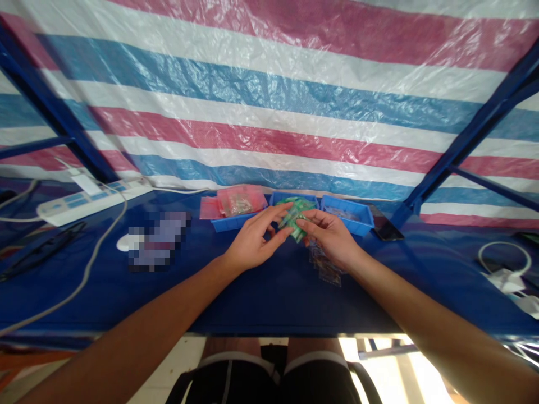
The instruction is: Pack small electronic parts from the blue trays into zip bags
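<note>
Both hands meet at a green plastic packet (297, 231) in front of the middle blue bin (275, 197). My left hand (261, 235) pinches its left side between thumb and fingers. On its right side, my right hand (328, 233) grips it with thumb and fingertips. More green packets seem to lie in the bin behind; where they end and the held one begins is hard to tell. Small clear packets (329, 275) with dark contents lie on the table beneath my right hand.
Red packets (240, 201) lie on the left blue bin (223, 225). The right blue bin (357, 224) holds clear packets, beside a dark phone (385, 225). A white power strip (63, 209) and cable run along the left; a white coiled cable (503, 264) is far right.
</note>
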Tool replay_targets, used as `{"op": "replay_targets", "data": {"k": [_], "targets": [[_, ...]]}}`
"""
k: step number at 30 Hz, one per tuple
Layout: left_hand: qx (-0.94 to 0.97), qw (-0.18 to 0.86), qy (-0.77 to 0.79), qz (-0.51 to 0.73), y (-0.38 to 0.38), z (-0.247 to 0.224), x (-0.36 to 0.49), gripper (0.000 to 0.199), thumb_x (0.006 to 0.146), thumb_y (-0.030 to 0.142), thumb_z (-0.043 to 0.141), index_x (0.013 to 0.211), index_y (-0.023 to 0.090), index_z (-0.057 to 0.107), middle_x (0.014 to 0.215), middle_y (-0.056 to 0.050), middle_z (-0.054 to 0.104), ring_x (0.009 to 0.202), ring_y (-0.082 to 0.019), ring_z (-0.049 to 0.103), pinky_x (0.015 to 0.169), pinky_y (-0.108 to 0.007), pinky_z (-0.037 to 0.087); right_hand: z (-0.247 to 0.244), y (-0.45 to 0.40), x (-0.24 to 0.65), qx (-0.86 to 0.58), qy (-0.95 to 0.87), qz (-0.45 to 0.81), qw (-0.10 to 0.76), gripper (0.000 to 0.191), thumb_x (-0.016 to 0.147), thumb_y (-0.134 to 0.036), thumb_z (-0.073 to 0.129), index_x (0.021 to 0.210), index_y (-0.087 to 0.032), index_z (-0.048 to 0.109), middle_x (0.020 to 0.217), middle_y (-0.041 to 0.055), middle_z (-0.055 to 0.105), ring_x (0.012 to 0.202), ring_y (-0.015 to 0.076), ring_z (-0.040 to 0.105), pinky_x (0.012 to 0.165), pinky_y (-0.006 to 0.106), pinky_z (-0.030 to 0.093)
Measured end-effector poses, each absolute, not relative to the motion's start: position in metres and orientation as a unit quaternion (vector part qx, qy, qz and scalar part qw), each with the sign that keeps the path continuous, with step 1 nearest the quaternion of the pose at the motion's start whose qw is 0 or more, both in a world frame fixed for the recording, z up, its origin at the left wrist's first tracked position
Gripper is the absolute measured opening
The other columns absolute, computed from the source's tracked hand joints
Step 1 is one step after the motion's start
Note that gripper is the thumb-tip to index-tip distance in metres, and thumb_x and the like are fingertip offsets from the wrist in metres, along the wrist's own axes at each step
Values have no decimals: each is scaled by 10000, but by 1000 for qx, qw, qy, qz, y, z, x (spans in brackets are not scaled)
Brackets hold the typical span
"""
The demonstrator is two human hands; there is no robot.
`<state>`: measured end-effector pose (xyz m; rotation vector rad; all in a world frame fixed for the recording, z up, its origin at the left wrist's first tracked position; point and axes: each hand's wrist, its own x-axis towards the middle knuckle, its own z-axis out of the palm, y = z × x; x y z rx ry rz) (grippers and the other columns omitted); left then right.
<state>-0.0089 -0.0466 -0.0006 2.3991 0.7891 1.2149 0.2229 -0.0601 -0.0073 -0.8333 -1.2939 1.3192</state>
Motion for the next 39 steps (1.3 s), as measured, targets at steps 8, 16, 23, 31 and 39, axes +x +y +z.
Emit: {"op": "replay_targets", "data": {"k": [8, 16, 23, 31, 39], "targets": [[863, 78, 214, 451, -44, 4, -7, 205, 1047, 264, 703, 1231, 219, 783, 1360, -135, 708, 1243, -243, 691, 1093, -422, 585, -3, -61, 226, -337, -476, 639, 501, 443, 767, -484, 971, 1058, -203, 793, 845, 15, 750, 659, 130, 650, 588, 250, 520], [835, 95, 268, 471, -47, 2, -9, 294, 1045, 301, 720, 1318, 192, 716, 1087, -64, 777, 813, -127, 682, 794, -256, 593, -2, -66, 223, -349, -562, 580, 475, 430, 853, -627, 865, 894, -218, 737, 736, -3, 693, 579, 122, 572, 546, 263, 452], [855, 93, 245, 448, -47, 3, -6, 642, 933, 376, 853, 1513, 243, 612, 1517, -171, 595, 1290, -281, 661, 959, -377, 643, -3, -63, 223, -356, -500, 602, 510, 519, 840, -595, 891, 683, -218, 570, 555, -48, 526, 474, 92, 405, 478, 266, 300], [859, 69, 207, 463, -44, 2, -8, 178, 1047, 276, 707, 1198, 218, 784, 1172, -100, 777, 1102, -211, 735, 1031, -380, 604, -5, -65, 220, -378, -527, 603, 464, 488, 880, -674, 817, 812, -221, 649, 586, -34, 580, 476, 114, 457, 465, 263, 333], [831, 89, 269, 480, -50, 6, -9, 248, 1059, 308, 693, 1268, 186, 748, 1085, -81, 793, 861, -149, 709, 795, -263, 597, 1, -68, 220, -363, -604, 501, 502, 390, 914, -620, 802, 1041, -252, 774, 912, 27, 705, 780, 177, 633, 631, 288, 532]]}}
